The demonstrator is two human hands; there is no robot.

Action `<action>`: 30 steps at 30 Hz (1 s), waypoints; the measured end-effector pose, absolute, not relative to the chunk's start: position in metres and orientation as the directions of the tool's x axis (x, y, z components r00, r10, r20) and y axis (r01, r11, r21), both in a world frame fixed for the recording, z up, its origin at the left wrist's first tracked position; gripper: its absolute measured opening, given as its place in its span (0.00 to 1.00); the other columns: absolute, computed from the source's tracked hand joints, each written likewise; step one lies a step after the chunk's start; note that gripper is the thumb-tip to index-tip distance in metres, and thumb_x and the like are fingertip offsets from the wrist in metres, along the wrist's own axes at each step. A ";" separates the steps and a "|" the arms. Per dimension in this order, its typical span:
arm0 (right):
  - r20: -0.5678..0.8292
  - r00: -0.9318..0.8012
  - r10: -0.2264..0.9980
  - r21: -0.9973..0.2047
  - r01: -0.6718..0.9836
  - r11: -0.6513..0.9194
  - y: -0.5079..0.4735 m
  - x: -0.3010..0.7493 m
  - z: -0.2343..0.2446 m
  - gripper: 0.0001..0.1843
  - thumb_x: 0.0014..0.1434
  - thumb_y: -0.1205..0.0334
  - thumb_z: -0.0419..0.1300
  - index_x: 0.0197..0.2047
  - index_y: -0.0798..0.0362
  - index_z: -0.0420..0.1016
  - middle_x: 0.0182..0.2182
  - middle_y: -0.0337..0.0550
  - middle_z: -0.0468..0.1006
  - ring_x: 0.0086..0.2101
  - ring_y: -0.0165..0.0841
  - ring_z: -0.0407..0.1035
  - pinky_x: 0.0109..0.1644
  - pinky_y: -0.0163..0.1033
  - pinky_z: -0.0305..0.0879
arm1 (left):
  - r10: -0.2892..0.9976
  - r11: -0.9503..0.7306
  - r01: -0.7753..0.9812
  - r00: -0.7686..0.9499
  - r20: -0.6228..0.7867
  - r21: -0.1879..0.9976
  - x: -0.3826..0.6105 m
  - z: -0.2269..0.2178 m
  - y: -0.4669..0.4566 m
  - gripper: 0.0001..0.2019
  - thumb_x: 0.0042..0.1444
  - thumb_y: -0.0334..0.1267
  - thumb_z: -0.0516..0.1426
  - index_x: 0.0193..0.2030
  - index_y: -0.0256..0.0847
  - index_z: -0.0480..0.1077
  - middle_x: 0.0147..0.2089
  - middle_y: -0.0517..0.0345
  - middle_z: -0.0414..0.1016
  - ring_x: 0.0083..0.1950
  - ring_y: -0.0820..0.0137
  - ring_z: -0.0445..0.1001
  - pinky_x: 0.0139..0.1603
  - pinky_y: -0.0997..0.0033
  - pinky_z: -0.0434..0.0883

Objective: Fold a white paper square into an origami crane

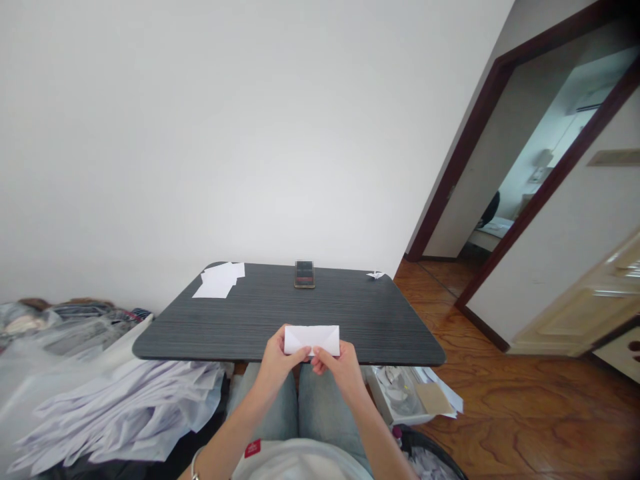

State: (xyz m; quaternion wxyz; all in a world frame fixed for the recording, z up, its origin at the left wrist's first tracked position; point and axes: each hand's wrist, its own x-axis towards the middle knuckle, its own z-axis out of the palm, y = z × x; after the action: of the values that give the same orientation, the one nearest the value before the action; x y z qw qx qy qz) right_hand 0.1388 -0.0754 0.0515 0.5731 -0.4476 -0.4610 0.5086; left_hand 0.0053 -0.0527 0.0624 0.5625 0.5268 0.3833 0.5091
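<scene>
A folded sheet of white paper (312,339), a wide rectangle with faint diagonal creases, is held over the near edge of the dark table (350,308). My left hand (278,353) grips its left end, the thumb lying across the front near the bottom middle. At the right end, my right hand (342,365) pinches the lower edge with thumb and fingers. Both thumb tips nearly meet at the paper's bottom centre. Some of the fingers are hidden behind the paper.
Loose white sheets (218,280) lie at the table's back left. A phone (305,274) rests at the back middle, and a small folded paper figure (375,275) at the back right. A box of odds and ends (400,407) stands below right; piled white cloth or paper (135,407) lies left.
</scene>
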 end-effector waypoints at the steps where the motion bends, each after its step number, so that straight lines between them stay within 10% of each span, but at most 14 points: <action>1: 0.075 0.054 0.996 -0.982 -0.168 0.083 -0.076 0.139 0.052 0.12 0.45 0.58 0.62 0.20 0.60 0.72 0.14 0.40 0.73 0.15 0.27 0.65 0.19 0.31 0.63 | 0.974 -0.081 -0.155 0.196 0.111 0.985 0.005 0.062 -0.052 0.16 0.38 0.33 0.62 0.33 0.36 0.62 0.27 0.62 0.70 0.26 0.74 0.69 0.26 0.76 0.67; 30: 0.071 0.043 0.997 -0.986 -0.151 0.077 -0.076 0.141 0.050 0.12 0.45 0.59 0.62 0.19 0.60 0.72 0.14 0.40 0.73 0.15 0.27 0.65 0.19 0.31 0.63 | 0.940 0.038 -0.219 0.338 0.040 0.975 -0.004 0.064 -0.054 0.30 0.37 0.33 0.63 0.48 0.37 0.55 0.29 0.62 0.70 0.24 0.75 0.68 0.27 0.75 0.66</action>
State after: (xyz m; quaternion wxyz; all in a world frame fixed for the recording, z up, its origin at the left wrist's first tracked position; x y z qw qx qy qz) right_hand 0.1411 -0.0757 0.0498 0.5642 -0.4506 -0.4692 0.5084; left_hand -0.0040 -0.0540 0.0638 0.6314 0.5198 0.3467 0.4592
